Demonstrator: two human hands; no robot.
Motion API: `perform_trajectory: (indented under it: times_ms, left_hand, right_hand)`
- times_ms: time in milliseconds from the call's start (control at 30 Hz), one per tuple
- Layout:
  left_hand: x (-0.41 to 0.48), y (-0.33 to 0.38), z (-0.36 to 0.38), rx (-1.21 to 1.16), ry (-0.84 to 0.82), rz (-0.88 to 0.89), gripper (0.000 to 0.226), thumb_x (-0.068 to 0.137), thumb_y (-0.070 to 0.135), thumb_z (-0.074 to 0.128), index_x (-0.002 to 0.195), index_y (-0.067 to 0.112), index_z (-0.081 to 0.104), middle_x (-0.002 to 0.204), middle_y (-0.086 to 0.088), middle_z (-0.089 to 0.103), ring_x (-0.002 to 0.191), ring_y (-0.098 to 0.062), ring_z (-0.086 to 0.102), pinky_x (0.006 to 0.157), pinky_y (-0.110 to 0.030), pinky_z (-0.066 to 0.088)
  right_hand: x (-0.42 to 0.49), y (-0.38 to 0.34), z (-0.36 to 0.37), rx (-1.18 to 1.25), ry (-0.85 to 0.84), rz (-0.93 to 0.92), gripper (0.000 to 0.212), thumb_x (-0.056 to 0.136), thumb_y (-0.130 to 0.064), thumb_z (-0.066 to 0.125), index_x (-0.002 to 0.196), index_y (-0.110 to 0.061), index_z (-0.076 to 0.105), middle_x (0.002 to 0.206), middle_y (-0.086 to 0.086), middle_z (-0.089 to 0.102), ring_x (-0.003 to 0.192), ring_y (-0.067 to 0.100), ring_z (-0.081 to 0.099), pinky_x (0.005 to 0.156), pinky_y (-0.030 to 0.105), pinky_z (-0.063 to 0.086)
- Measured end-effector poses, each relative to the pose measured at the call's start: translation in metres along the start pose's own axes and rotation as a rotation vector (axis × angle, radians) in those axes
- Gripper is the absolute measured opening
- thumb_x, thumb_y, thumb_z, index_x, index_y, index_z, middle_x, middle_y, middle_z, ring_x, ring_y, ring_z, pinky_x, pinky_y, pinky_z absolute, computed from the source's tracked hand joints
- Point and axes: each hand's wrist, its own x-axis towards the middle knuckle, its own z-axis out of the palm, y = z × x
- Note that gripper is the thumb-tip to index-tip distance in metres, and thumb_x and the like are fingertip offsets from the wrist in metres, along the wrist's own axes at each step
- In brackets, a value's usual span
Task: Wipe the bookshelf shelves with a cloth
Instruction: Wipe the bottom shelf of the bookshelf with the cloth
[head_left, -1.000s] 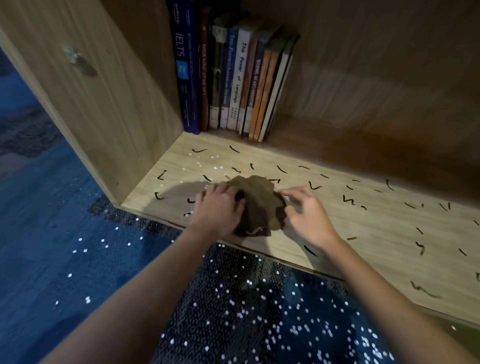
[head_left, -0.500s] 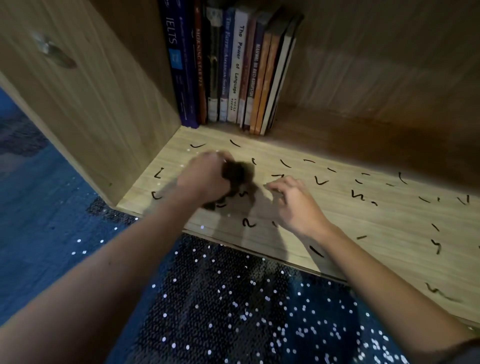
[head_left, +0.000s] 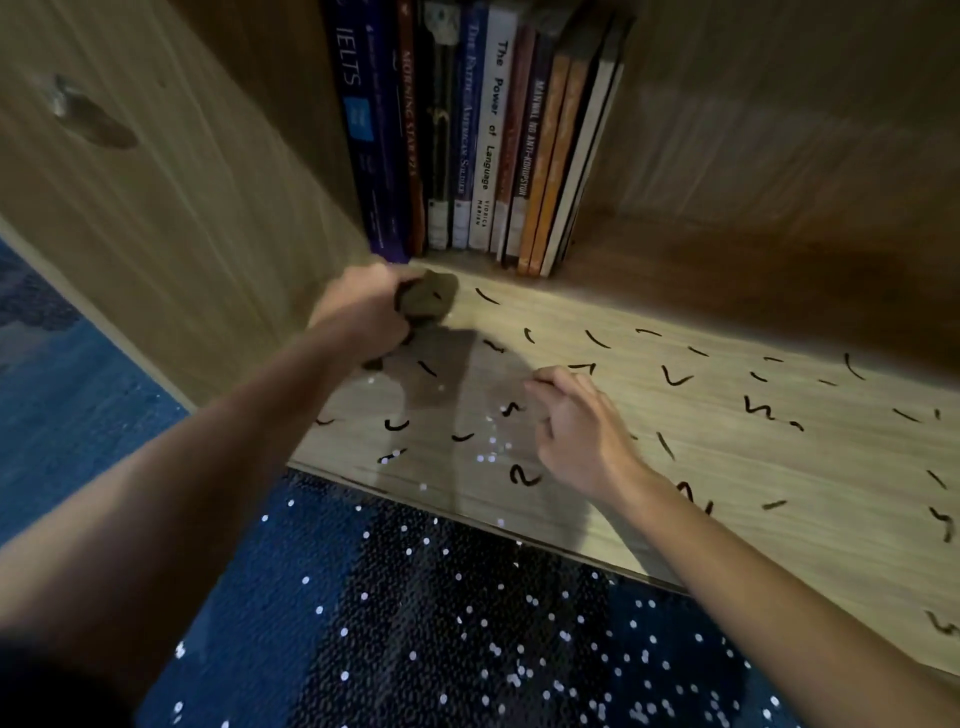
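The light wooden bottom shelf carries many short black marks and some white specks. My left hand is shut on a bunched brown cloth and presses it onto the shelf at the back left, just in front of the books and close to the side wall. My right hand rests on the shelf near its front edge, fingers curled loosely, with nothing in it.
A row of upright books stands at the shelf's back left. The wooden side panel rises on the left. Below the front edge lies a dark blue carpet dotted with white specks.
My left hand lifted the cloth off the front of the shelf, bunched it, and carried it back and left toward the books. My right hand let go of the cloth and stayed on the shelf.
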Motion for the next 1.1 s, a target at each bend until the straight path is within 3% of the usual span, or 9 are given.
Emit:
perform_trajectory:
  times_ms: [100, 333, 433, 533, 700, 833, 900, 1000, 1100]
  left_hand:
    - [0.027, -0.011, 0.019, 0.053, -0.068, -0.070, 0.040, 0.088, 0.010, 0.055, 0.126, 0.023, 0.055, 0.120, -0.008, 0.057, 0.108, -0.026, 0.053, 0.089, -0.034, 0.043]
    - [-0.007, 0.005, 0.030, 0.085, -0.329, 0.249, 0.050, 0.081, 0.003, 0.053, 0.118, 0.035, 0.061, 0.128, -0.001, 0.055, 0.117, -0.024, 0.048, 0.098, -0.042, 0.042]
    - [-0.012, -0.008, 0.011, -0.081, -0.201, 0.169, 0.050, 0.085, -0.002, 0.050, 0.121, 0.031, 0.061, 0.122, -0.001, 0.058, 0.111, -0.020, 0.051, 0.089, -0.031, 0.042]
    - [0.007, -0.015, 0.016, -0.026, -0.042, 0.084, 0.047, 0.086, -0.003, 0.048, 0.121, 0.024, 0.062, 0.121, -0.007, 0.060, 0.113, -0.026, 0.051, 0.091, -0.036, 0.043]
    - [-0.033, 0.018, 0.043, 0.090, -0.263, 0.147, 0.046, 0.085, 0.003, 0.054, 0.125, 0.025, 0.056, 0.122, 0.000, 0.055, 0.109, -0.020, 0.052, 0.091, -0.031, 0.043]
    - [-0.088, 0.028, 0.022, 0.078, -0.517, 0.327, 0.041, 0.086, -0.001, 0.050, 0.111, 0.028, 0.064, 0.100, 0.007, 0.059, 0.093, -0.011, 0.055, 0.083, -0.021, 0.043]
    - [-0.087, 0.022, 0.012, 0.064, -0.397, 0.257, 0.042, 0.083, -0.002, 0.049, 0.104, 0.031, 0.064, 0.104, 0.005, 0.062, 0.093, -0.012, 0.055, 0.082, -0.022, 0.045]
    - [-0.074, 0.020, 0.016, 0.067, -0.096, 0.131, 0.045, 0.085, -0.002, 0.049, 0.119, 0.024, 0.062, 0.119, -0.003, 0.053, 0.104, -0.019, 0.051, 0.081, -0.025, 0.042]
    - [-0.080, 0.035, 0.036, 0.059, -0.136, 0.125, 0.050, 0.086, -0.002, 0.049, 0.129, 0.022, 0.054, 0.129, -0.005, 0.047, 0.113, -0.022, 0.047, 0.090, -0.026, 0.041]
  right_hand:
    - [0.002, 0.003, 0.002, 0.014, 0.014, -0.005, 0.050, 0.090, -0.008, 0.042, 0.139, -0.021, 0.040, 0.130, -0.009, 0.041, 0.119, 0.010, 0.035, 0.105, 0.028, 0.029]
    - [0.001, 0.013, 0.006, -0.001, 0.042, -0.048, 0.048, 0.087, -0.007, 0.045, 0.134, -0.015, 0.049, 0.131, -0.006, 0.047, 0.117, 0.016, 0.039, 0.100, 0.033, 0.035]
    - [0.003, 0.013, 0.004, 0.016, 0.046, -0.044, 0.048, 0.086, -0.005, 0.046, 0.133, -0.014, 0.050, 0.130, -0.005, 0.048, 0.115, 0.018, 0.041, 0.099, 0.030, 0.035]
    - [0.003, 0.011, 0.000, 0.004, 0.002, -0.047, 0.051, 0.086, -0.002, 0.046, 0.136, -0.013, 0.046, 0.135, -0.004, 0.045, 0.119, 0.016, 0.037, 0.101, 0.027, 0.031]
    - [-0.024, 0.003, -0.014, 0.016, 0.019, -0.001, 0.054, 0.087, 0.002, 0.043, 0.139, -0.013, 0.039, 0.136, -0.001, 0.040, 0.126, 0.014, 0.032, 0.108, 0.026, 0.023]
    - [-0.069, -0.001, -0.021, -0.098, -0.090, 0.004, 0.059, 0.092, -0.021, 0.050, 0.145, -0.021, 0.025, 0.147, -0.005, 0.026, 0.136, 0.012, 0.021, 0.115, 0.031, 0.012]
    - [-0.082, -0.003, -0.018, -0.133, -0.148, 0.018, 0.061, 0.094, -0.040, 0.044, 0.147, -0.024, 0.019, 0.152, -0.004, 0.018, 0.140, 0.012, 0.014, 0.115, 0.036, 0.007]
    - [-0.096, -0.005, -0.011, -0.228, -0.184, 0.063, 0.067, 0.092, -0.056, 0.031, 0.148, -0.025, 0.011, 0.154, -0.003, 0.011, 0.140, 0.014, 0.011, 0.113, 0.043, 0.004]
    - [-0.102, -0.005, -0.005, -0.294, -0.134, 0.065, 0.069, 0.092, -0.059, 0.029, 0.148, -0.024, 0.011, 0.155, -0.002, 0.011, 0.139, 0.015, 0.015, 0.112, 0.047, 0.007]
